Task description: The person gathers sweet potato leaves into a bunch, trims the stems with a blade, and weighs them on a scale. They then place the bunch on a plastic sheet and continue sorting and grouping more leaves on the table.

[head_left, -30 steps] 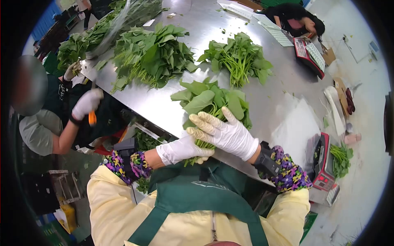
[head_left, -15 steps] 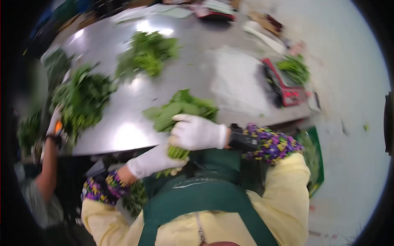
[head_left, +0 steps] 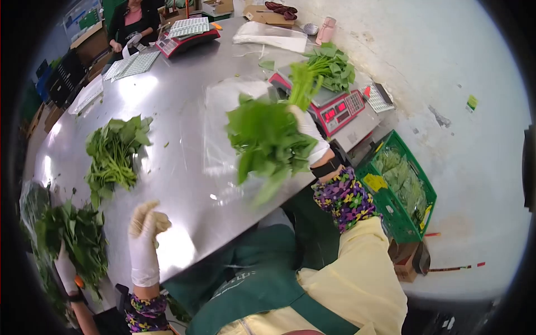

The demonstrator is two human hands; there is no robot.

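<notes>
My right hand (head_left: 311, 134), in a white glove, grips a bunch of leafy greens (head_left: 268, 139). The bunch is partly blurred; its leaves spread left over the clear plastic bags (head_left: 215, 120) and its stems point up at the scale. Beyond them, the red digital scale (head_left: 341, 113) carries more leafy greens (head_left: 334, 66). Above the near left part of the table, my left hand (head_left: 146, 240) is raised, white-gloved and stained at the fingertips. Its fingers are loosely bent, with nothing seen in them. Farther left lies a separate pile of greens (head_left: 114, 159).
Another person's gloved hand (head_left: 66, 271) touches a big heap of greens (head_left: 75, 234) at the left. A second person (head_left: 134, 25) is across the metal table (head_left: 184, 184), near another scale (head_left: 187, 42). A green crate (head_left: 396, 209) of bagged greens stands at the right.
Both hands were together on the bunch; now they are apart. My right hand has carried the bunch toward the scale, and my left hand has let go. The view has turned.
</notes>
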